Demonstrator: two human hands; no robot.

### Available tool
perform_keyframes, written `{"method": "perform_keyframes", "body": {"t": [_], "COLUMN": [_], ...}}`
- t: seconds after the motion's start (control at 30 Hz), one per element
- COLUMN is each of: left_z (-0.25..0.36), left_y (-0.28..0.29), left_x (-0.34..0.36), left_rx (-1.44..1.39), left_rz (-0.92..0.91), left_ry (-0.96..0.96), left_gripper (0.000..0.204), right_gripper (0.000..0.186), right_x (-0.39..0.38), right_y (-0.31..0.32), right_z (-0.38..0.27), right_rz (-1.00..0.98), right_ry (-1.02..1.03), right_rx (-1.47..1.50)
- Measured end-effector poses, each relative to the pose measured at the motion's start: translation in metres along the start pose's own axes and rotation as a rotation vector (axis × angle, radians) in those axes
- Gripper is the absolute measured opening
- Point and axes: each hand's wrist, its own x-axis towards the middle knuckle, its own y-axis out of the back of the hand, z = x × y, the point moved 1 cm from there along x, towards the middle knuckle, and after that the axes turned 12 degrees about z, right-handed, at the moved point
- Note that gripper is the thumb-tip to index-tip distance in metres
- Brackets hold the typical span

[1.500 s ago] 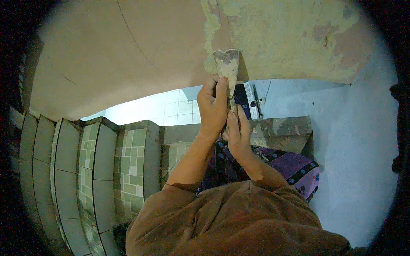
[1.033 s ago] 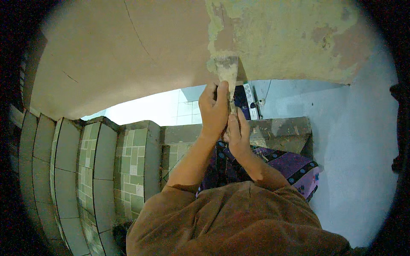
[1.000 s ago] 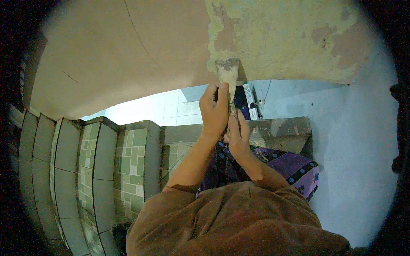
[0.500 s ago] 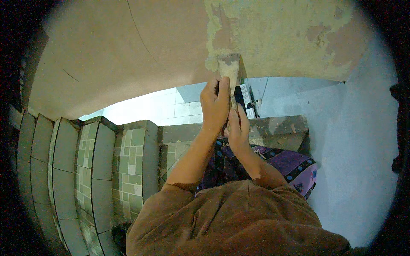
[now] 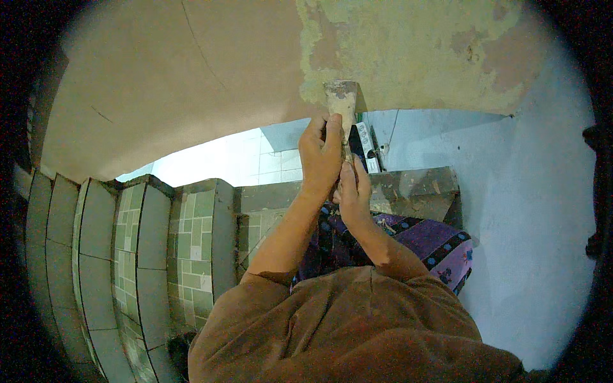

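Note:
A scraper [image 5: 341, 102] with a pale, crusted blade points away from me, its tip against the painted wall [image 5: 408, 60] near that wall's lower edge. My left hand [image 5: 321, 153] is closed round the upper part of the scraper, thumb lying along the blade. Just below and to the right, my right hand [image 5: 353, 188] grips the handle's lower end, which the fingers mostly hide. Around the blade, the wall's yellowish coat is patchy, with pinkish-brown areas showing through. A smoother pinkish-brown stretch [image 5: 185, 70] lies to the left.
Tiled stairs [image 5: 191, 255] run along the left. Below the wall's edge a white power strip [image 5: 365, 143] lies beyond a dusty ledge [image 5: 415, 185]. A pale blue wall [image 5: 530, 223] stands at the right. Purple patterned cloth [image 5: 440, 246] covers my lap.
The wall has shifted slightly left and up in view. Both hands keep their hold on the scraper, and its blade looks a little more foreshortened against the wall.

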Motion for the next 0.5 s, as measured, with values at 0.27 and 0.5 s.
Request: {"method": "perform_keyframes", "body": {"t": [0.27, 0.5], "left_z": [0.012, 0.01], "left_y": [-0.007, -0.007], "left_x": [0.008, 0.005], "left_rx": [-0.038, -0.024], "left_rz": [0.021, -0.002], "left_ry": [-0.174, 0.004], "left_gripper": [0.027, 0.027], "right_gripper": [0.02, 0.022], "right_x": [0.009, 0.009], "right_y": [-0.001, -0.003], "right_z": [-0.011, -0.011], "right_rz": [-0.065, 0.056], "right_ry": [0.074, -0.06], "right_rx": [-0.019, -0.04]}}
